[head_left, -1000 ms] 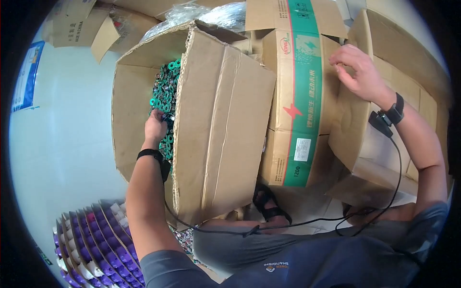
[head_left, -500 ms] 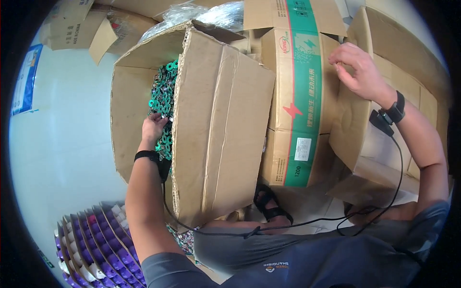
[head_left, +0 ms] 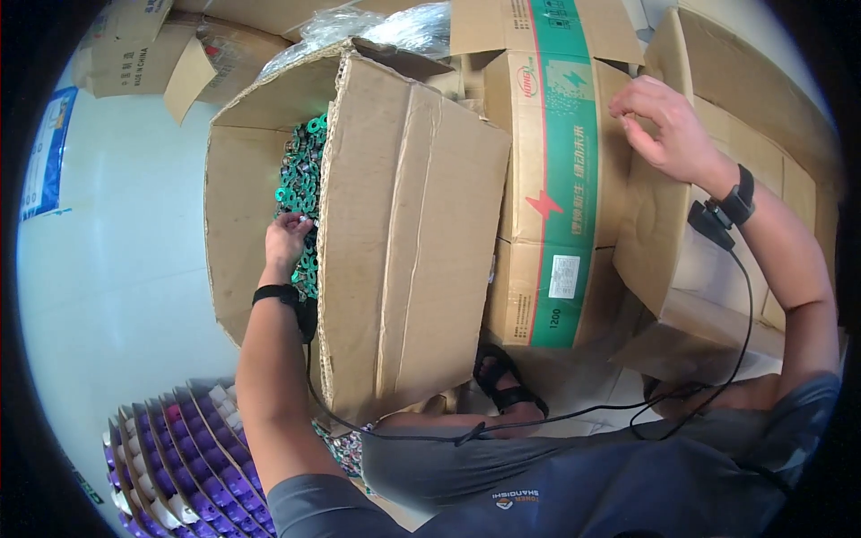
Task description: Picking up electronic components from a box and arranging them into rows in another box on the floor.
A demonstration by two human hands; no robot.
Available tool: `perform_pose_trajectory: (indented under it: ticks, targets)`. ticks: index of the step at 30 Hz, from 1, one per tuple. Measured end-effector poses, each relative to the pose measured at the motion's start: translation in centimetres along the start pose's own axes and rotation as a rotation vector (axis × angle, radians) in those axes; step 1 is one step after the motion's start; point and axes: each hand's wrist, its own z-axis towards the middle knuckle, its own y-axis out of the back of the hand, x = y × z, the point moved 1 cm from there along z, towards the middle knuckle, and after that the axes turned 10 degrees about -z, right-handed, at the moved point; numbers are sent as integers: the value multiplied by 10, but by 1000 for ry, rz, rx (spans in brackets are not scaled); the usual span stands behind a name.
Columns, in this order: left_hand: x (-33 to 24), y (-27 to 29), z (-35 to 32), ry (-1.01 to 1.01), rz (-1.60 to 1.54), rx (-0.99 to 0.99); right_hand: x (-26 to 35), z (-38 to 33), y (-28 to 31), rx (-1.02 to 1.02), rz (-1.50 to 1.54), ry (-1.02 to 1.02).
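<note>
My left hand (head_left: pixel 287 240) reaches into a tall cardboard box (head_left: pixel 421 233) on the left. Its fingers are drawn together among many small green and dark ring-shaped parts (head_left: pixel 301 175). A tiny pale spot shows at the fingertips, but what they pinch is too small to make out. My right hand (head_left: pixel 664 130) hangs over the near side of an open cardboard carton (head_left: pixel 659 242) on the right. The right fingers are loosely curled, the thumb stands a little apart, and nothing shows in them. Each wrist wears a black strap; a small device and a cable show at the right one.
Between the two boxes stands a closed carton (head_left: pixel 560 197) with a green stripe. Purple and white pieces sit between cardboard dividers (head_left: pixel 188 457) at lower left. Clear plastic wrap (head_left: pixel 377 36) lies at the back. A black cable (head_left: pixel 538 420) runs across my body.
Both hands stay almost where they were; the left fingers shift slightly among the green parts. The whole view has moved by a few pixels.
</note>
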Motion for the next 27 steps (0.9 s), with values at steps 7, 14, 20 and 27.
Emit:
perform_pose_trajectory:
  ticks: [7, 14, 20, 27]
  targets:
    - [-48, -27, -21, 22, 278, -17, -4, -7, 2, 7, -24, -19]
    - [-33, -21, -12, 41, 143, -31, -4, -5, 1, 4, -26, -3]
    - [-31, -19, -12, 33, 72, -75, -3, -5, 2, -10, -22, 11]
    - [-43, -27, -17, -41, 320, -98, -5, -8, 3, -7, -19, -8]
